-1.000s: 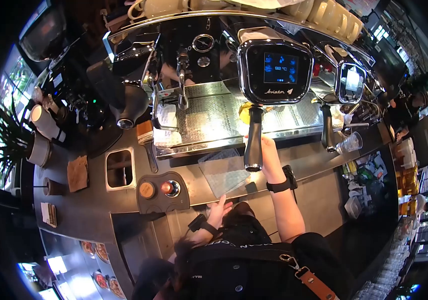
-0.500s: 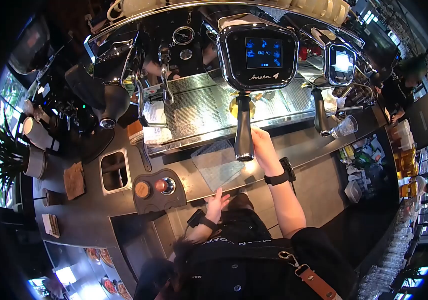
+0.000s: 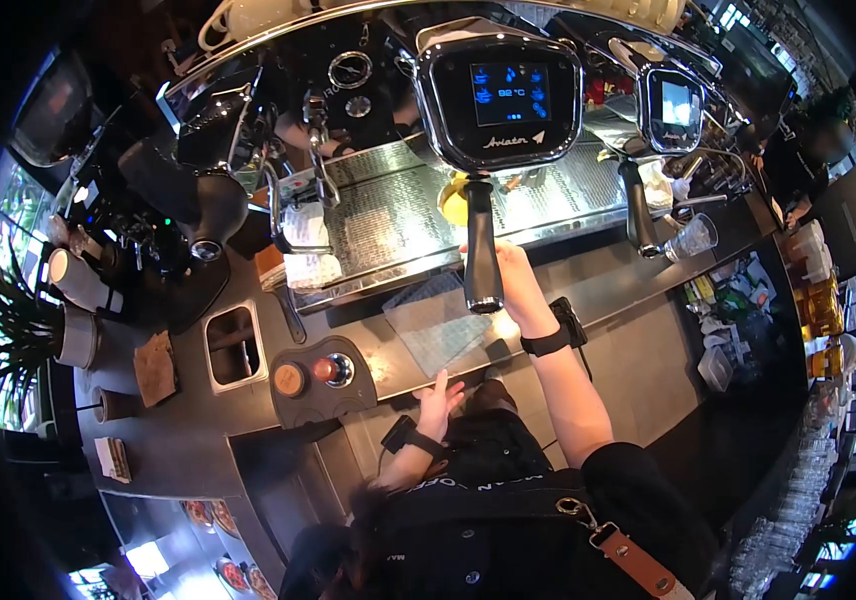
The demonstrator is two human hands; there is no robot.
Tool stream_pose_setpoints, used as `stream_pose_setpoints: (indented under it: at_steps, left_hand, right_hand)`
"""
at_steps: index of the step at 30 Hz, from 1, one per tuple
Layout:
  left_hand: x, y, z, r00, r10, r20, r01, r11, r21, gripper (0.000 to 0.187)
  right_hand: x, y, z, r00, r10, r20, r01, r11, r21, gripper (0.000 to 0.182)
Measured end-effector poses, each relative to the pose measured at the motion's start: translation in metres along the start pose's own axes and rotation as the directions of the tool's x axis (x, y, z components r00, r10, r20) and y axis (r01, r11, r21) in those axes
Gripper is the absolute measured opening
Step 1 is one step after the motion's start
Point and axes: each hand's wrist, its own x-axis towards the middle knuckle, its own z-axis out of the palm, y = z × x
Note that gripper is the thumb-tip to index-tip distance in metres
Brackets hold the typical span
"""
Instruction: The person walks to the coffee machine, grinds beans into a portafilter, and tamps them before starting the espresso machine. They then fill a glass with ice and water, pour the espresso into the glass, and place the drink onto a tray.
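My right hand (image 3: pixel 512 278) reaches up behind the black handle of a portafilter (image 3: pixel 483 250) locked into the coffee machine. The handle hides most of its fingers, and a fingertip shows on the handle's left side; I cannot tell whether they hold anything. Just above this hand, a yellow round thing (image 3: pixel 455 203) sits partly behind the handle, over the metal drip tray (image 3: pixel 378 215). My left hand (image 3: pixel 438 405) is open and empty, fingers spread, at the counter's front edge. Close above it lies a grey-blue cloth (image 3: pixel 438 325).
Left of the cloth are a black tamping mat (image 3: pixel 293 408) with a tamper (image 3: pixel 328 370) and a sunken metal bin (image 3: pixel 235 345). A grinder (image 3: pixel 188 195) stands farther left. On the right are a second portafilter (image 3: pixel 636 210) and a clear glass (image 3: pixel 693 238). Another person (image 3: pixel 810 165) is at the far right.
My right hand has moved slightly left and farther behind the portafilter handle, a fingertip now showing beyond it. My left hand stays open near the cloth. The view has shifted a little.
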Motion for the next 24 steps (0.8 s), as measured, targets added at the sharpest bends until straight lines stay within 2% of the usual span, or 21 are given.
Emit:
stream_pose_setpoints:
  at_steps: [1,4,5,8,9,12,13,16,17,18,20,22,24]
  left_hand:
    - [-0.004,0.002,0.004,1.0,0.019,-0.02,-0.019,1.0,0.002,0.043]
    - [-0.008,0.003,0.01,0.996,0.047,-0.077,-0.046,0.999,0.016,0.04]
    - [-0.01,0.003,0.011,0.995,0.045,-0.086,-0.043,0.999,0.018,0.038]
    - [-0.008,0.004,0.011,0.995,0.033,-0.099,-0.031,0.999,0.026,0.035]
    - [-0.008,0.004,0.01,0.994,0.025,-0.104,-0.022,0.999,0.03,0.035]
    - [-0.006,0.002,0.006,0.997,0.073,-0.026,-0.073,0.997,-0.007,0.041]
    - [-0.01,0.004,0.012,0.993,0.087,-0.079,-0.089,0.996,-0.02,0.035]
    - [0.005,-0.009,-0.002,0.985,0.146,-0.097,-0.15,0.988,-0.042,0.031]
    - [0.002,-0.008,0.0,0.987,0.124,-0.104,-0.131,0.99,-0.06,0.034]
    - [0.011,-0.014,-0.011,0.987,0.129,-0.1,-0.137,0.988,-0.075,0.045]
    - [0.005,-0.011,0.001,0.976,0.09,-0.198,-0.119,0.983,-0.137,0.061]
    - [0.007,-0.016,0.0,0.974,0.108,-0.202,-0.142,0.976,-0.163,0.072]
    - [0.014,-0.022,-0.004,0.974,0.075,-0.215,-0.136,0.948,-0.287,0.066]
  right_hand:
    - [-0.003,-0.004,0.002,0.999,0.016,-0.03,-0.017,0.999,-0.033,0.021]
    - [-0.009,-0.007,-0.002,0.998,0.056,0.015,-0.056,0.998,0.007,0.021]
    - [-0.016,-0.013,-0.006,0.996,0.082,0.022,-0.081,0.995,-0.059,0.023]
    - [-0.024,0.002,-0.024,0.994,0.1,0.042,-0.101,0.994,0.032,0.024]
    - [-0.03,0.0,-0.03,0.992,0.119,0.047,-0.12,0.993,0.006,0.022]
    - [-0.053,-0.003,-0.052,0.989,0.147,0.026,-0.147,0.989,0.007,0.022]
    - [-0.06,-0.001,-0.063,0.988,0.155,0.02,-0.155,0.988,-0.003,0.022]
    - [-0.085,0.003,-0.1,0.984,0.176,0.025,-0.177,0.983,0.052,0.023]
    - [-0.094,0.002,-0.113,0.981,0.193,0.016,-0.194,0.981,0.033,0.024]
    - [-0.103,0.002,-0.128,0.98,0.2,0.01,-0.201,0.979,0.024,0.024]
    - [-0.119,0.002,-0.159,0.979,0.204,-0.01,-0.204,0.979,0.004,0.024]
    - [-0.14,-0.011,-0.185,0.974,0.213,-0.071,-0.213,0.977,0.006,0.025]
    - [-0.159,-0.025,-0.214,0.968,0.22,-0.119,-0.223,0.975,-0.01,0.025]
